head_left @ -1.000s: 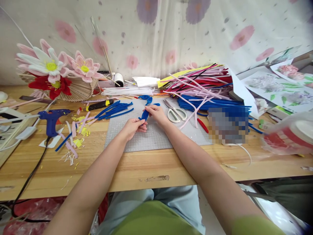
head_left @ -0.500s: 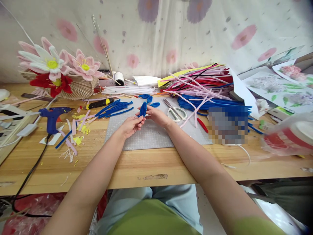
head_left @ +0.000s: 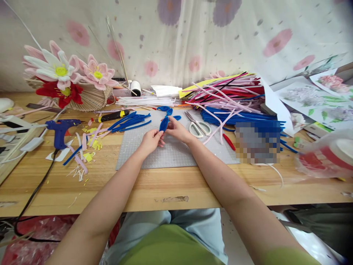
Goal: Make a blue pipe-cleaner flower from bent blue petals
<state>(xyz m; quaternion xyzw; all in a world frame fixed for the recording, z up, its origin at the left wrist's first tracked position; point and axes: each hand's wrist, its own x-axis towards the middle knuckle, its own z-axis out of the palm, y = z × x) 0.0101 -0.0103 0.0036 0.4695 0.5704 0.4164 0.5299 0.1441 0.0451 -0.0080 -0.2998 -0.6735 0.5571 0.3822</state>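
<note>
While both hands pinch it | blue petal loop point(head_left: 163, 124) upright, tip pointing away | over mat point(head_left: 176, 154)

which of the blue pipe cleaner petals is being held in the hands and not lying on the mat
The folded blue petal, pinched between the left hand and right hand. The other blue petals lie behind it on the cutting mat, untouched.

Cluttered wooden table point(head_left: 165, 187), grey mat point(head_left: 176, 152)

Scissors point(head_left: 199, 126) and glue gun point(head_left: 61, 129) (blue) idle.
</note>
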